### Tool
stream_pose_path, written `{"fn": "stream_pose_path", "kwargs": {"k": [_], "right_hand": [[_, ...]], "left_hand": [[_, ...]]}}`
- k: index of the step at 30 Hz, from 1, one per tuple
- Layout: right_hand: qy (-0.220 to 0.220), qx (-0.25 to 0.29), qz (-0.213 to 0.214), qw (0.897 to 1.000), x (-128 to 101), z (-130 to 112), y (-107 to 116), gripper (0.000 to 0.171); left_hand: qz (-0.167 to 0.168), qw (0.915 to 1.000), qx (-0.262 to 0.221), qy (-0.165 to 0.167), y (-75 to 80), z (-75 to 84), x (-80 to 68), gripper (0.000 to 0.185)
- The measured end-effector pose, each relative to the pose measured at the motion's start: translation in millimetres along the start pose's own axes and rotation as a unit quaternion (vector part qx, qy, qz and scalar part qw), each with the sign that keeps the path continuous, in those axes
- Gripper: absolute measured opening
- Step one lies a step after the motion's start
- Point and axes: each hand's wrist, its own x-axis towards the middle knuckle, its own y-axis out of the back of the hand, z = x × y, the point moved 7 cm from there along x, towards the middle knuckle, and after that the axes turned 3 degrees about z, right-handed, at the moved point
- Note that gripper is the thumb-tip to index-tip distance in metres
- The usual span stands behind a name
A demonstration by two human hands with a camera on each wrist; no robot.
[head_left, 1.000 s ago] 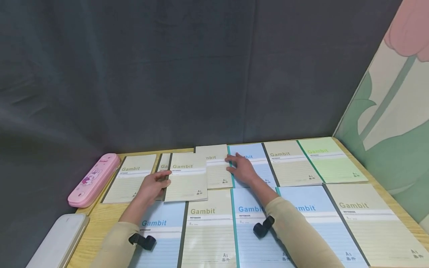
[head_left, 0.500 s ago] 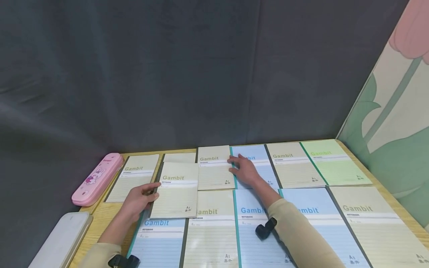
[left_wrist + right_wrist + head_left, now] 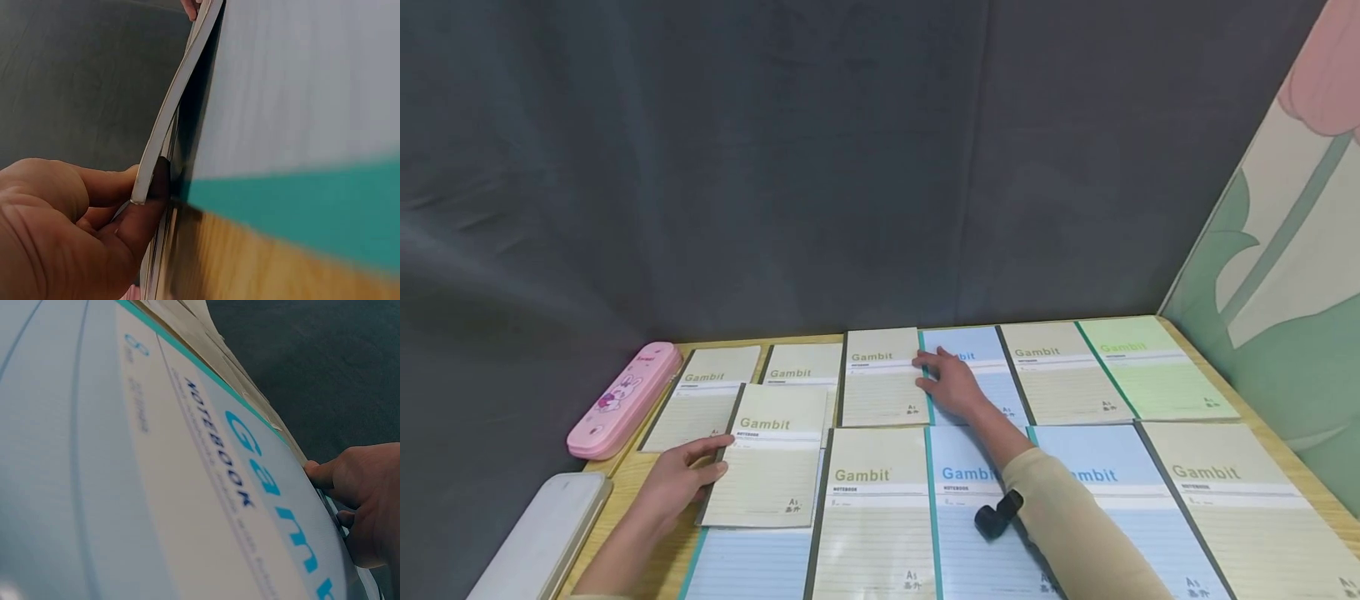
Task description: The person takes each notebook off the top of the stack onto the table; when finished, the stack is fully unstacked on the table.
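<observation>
My left hand [image 3: 673, 487] pinches a beige "Gambit" notebook [image 3: 767, 479] by its dark-spined left edge. That notebook is held over the front-left blue notebook [image 3: 748, 562] and overlaps a beige notebook [image 3: 801, 358] in the back row. In the left wrist view, thumb and fingers grip the corner of the slightly bent notebook, raised above the blue one with a green spine. My right hand [image 3: 951, 385] rests with relaxed fingers at the seam between a beige notebook [image 3: 880, 392] and a blue notebook [image 3: 1003, 383] in the back row.
More notebooks lie in two rows on the wooden table [image 3: 632, 492], among them a light green one [image 3: 1157, 367] at back right. A pink pencil case [image 3: 625, 400] and a white flat case [image 3: 538, 537] sit at the left. A dark curtain [image 3: 850, 167] hangs behind.
My left hand has drawn the beige notebook leftward and toward me, off the back row and over the front-left blue notebook. The right hand stays at the same seam.
</observation>
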Motion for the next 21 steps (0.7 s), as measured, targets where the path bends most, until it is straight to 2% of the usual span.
{"fn": "stream_pose_path", "kwargs": {"k": [4,12,15,18,21], "right_hand": [[-0.002,0.002,0.0,1.0,0.7,2.1,-1.0,0.038],[0.0,-0.002,-0.002,1.0,2.3,4.0,-2.1,0.037],[0.002,-0.006,0.001,1.0,2.4,3.9,-1.4,0.037],[0.0,-0.006,0.001,1.0,2.8,5.2,-2.0,0.038],[0.0,-0.006,-0.002,1.0,3.2,6.3,-4.3,0.038]], "left_hand": [[0.002,1.0,0.002,0.008,8.5,-8.2,-7.8,0.046],[0.013,0.9984,0.055,0.01,37.5,-28.1,-21.4,0.047],[0.011,0.9969,0.074,0.026,48.8,-35.6,-25.7,0.049],[0.003,0.9958,0.073,0.056,57.7,-43.7,-29.5,0.052],[0.001,0.9939,0.084,0.072,66.5,-50.5,-33.5,0.054]]}}
